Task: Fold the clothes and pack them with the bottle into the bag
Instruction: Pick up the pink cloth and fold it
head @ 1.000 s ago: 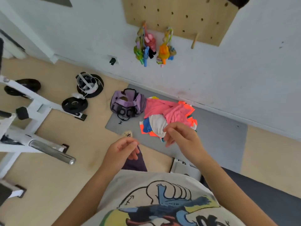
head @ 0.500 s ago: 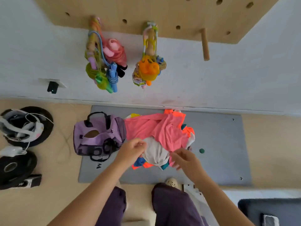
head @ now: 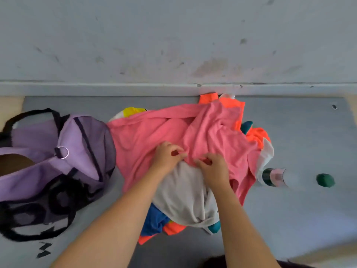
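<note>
Pink shirt point(head: 158, 136) tops the clothes pile; left hand point(head: 167, 156) and right hand point(head: 213, 168) pinch its near edge. Purple bag point(head: 58, 151) lies left, bottle point(head: 278, 176) right.

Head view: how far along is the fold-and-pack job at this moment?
Nothing looks done yet. The clothes pile is a loose heap on the grey mat, and none of it is in the purple bag. In hand: the left hand and right hand pinch the pink shirt on top. Left: folding every piece, then packing them and the bottle, lying beside the pile.
</note>
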